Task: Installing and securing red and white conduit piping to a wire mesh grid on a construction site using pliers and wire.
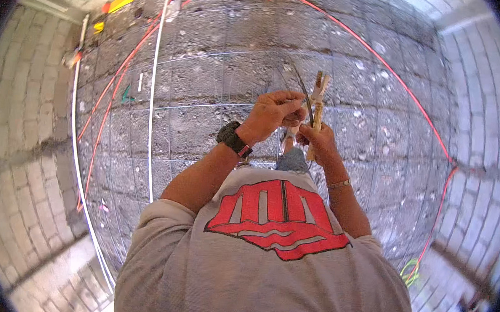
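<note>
Wood-coloured tool (pixel 318 111) stands nearly upright in the right hand (pixel 320 143), whose fingers are wrapped round its lower part and hide it; 2 pale prongs show at the top, but its exact kind is hard to make out. The left hand (pixel 274 115) is just beside it, fingertips pinched together; I cannot tell what they grasp.

Beneath both hands spreads rough grey ground (pixel 205 129), crossed by a faint wire grid. Well out from the left hand is a block wall (pixel 18 88), and another block wall (pixel 479 116) rises well to the right of the right hand; the dark rim of the view cuts off both. Nearer than the hands is a grey shirt (pixel 274 289) with a red print, covering most of the body. A red line (pixel 355 37) curves beyond and to the right of the right hand. To the left of the left hand runs a white pole (pixel 153 88). Far beyond that hand lies a blurred yellow object (pixel 122 1). A dark watch (pixel 235 140) circles the left wrist. Between the hands and the tool, a thin dark strip (pixel 306 92) slants upward, its lower end hard to make out.
</note>
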Motion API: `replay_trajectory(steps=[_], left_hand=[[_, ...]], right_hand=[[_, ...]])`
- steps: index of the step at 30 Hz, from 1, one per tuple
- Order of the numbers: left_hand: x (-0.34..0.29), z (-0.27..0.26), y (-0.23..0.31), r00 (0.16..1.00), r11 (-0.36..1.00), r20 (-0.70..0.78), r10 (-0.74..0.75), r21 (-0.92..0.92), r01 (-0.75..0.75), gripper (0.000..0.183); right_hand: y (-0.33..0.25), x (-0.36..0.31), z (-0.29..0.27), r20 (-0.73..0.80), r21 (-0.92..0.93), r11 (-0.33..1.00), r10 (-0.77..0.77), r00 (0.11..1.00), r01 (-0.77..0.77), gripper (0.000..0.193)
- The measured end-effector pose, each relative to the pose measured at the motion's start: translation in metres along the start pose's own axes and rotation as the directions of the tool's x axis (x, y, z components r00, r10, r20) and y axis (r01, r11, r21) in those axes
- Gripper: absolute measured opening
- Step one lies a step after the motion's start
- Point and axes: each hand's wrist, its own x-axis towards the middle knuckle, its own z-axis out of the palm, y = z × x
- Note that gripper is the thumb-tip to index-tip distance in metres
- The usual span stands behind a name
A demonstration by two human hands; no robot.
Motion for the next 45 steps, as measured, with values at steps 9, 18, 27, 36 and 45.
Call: replay_trajectory(steps=[9, 18, 27, 36, 45], left_hand=[[0.110, 0.020, 0.060, 0.954, 0.969, -0.230, 0.192, 0.199, -0.147, 0.029], [0.169, 0.004, 0.130, 0.918, 0.971, -0.336, 0.213, 0.173, -0.162, 0.024], [0.289, -0.124, 0.217, 0.961, 0.854, -0.167, -0.220, -0.510, 0.107, 0.019], [0.408, -0.269, 0.353, 0.843, 0.870, -0.354, 0.405, 0.433, -0.236, 0.028], [0.506, -0.349, 0.496, 0.691, -0.069, 0.396, 0.605, 0.890, -0.450, 0.036]], right_hand=[[-0.080, 0.150, -0.074, 0.262, -0.056, 0.998, 0.018, 0.965, -0.003, 0.032], [-0.133, 0.235, -0.080, 0.335, -0.094, 0.995, 0.057, 0.941, -0.027, 0.029], [-0.200, 0.372, -0.026, 0.129, -0.071, 0.997, 0.038, 0.991, -0.029, 0.034], [-0.352, 0.516, 0.086, -0.070, -0.418, 0.908, -0.058, 0.996, 0.023, 0.034], [-0.461, 0.675, 0.131, 0.019, -0.166, 0.986, 0.006, 1.000, -0.003, 0.030]])
